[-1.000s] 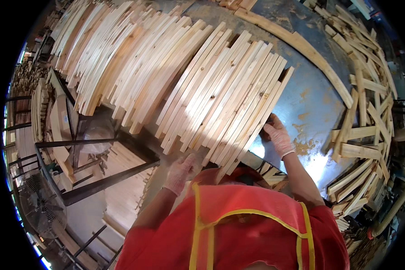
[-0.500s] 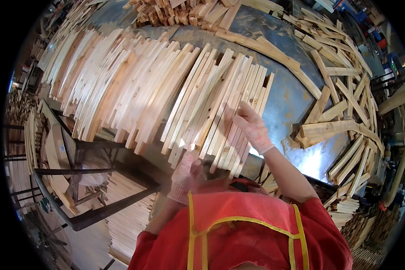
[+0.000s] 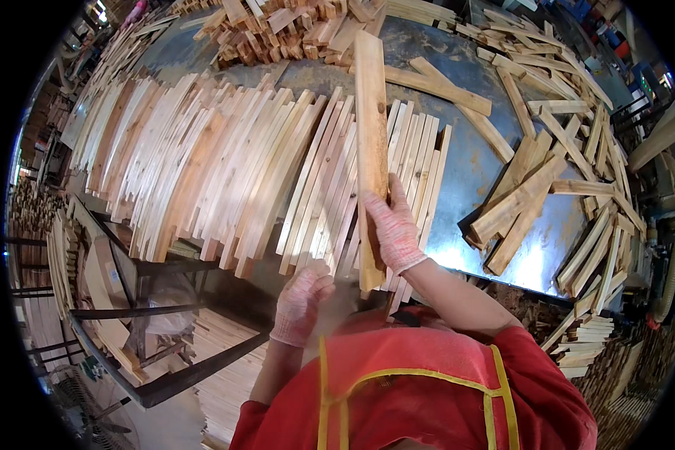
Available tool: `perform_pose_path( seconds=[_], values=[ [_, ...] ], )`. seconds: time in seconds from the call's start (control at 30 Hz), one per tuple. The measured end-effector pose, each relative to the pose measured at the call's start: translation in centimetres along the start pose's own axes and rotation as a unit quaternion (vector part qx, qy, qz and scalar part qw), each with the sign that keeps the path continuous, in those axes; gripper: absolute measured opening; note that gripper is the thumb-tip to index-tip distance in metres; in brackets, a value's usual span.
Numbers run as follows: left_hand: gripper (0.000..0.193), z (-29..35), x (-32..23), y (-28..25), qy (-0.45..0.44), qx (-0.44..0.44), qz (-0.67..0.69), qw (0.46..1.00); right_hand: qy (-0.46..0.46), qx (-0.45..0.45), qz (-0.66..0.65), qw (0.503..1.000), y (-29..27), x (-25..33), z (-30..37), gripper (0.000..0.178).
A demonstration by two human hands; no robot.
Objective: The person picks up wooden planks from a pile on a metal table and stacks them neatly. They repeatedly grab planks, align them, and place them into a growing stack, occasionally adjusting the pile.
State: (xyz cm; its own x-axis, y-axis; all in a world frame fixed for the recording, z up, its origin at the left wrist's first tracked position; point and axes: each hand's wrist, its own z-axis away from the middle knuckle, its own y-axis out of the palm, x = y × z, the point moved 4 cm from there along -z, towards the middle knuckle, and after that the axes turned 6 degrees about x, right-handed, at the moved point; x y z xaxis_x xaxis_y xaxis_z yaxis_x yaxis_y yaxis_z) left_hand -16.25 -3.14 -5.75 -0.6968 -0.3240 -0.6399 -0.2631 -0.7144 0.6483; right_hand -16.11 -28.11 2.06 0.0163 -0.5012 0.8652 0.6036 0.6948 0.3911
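A thick wooden board [image 3: 370,127] slants almost upright across the right part of a row of wooden strips [image 3: 319,184]. My right hand [image 3: 394,231], in a pale knit glove, grips this board near its lower end, thumb on its face. Below the near ends of the strips, my left hand [image 3: 300,304], gloved alike, is closed with fingers curled. Whether anything is inside it, I cannot make out. More strips [image 3: 180,172] lie side by side to the left. The board hides some strips behind it.
The metal table [image 3: 457,187] carries loose boards [image 3: 521,187] at right and a heap of short wood blocks [image 3: 270,34] at the far side. A dark metal frame [image 3: 195,371] stands at lower left beside stacked strips [image 3: 229,352]. More stacked wood [image 3: 585,341] is at lower right.
My right hand, earlier over the strips without a board, now grips a board lifted across them. My left hand stays near the strips' near ends. The loose boards at right lie differently.
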Motion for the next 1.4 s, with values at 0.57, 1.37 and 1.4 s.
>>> perform_pose_path(
  seconds=[0.57,1.37,1.4],
  values=[
    [0.056,-1.1,-7.2,-6.9,0.016,-0.271,-0.596,0.756,-0.03,-0.169,0.176,0.969,-24.5,-0.4,0.2,0.05],
    [0.101,-0.9,-8.8,-3.4,-0.036,-0.211,-0.298,0.93,0.161,0.096,0.2,0.962,-22.4,-2.2,-7.1,0.079],
    [0.1,0.0,-9.3,-3.0,-0.009,-0.201,-0.308,0.93,0.153,0.094,0.189,0.965,-22.7,-2.6,-7.1,0.078]
  ],
)
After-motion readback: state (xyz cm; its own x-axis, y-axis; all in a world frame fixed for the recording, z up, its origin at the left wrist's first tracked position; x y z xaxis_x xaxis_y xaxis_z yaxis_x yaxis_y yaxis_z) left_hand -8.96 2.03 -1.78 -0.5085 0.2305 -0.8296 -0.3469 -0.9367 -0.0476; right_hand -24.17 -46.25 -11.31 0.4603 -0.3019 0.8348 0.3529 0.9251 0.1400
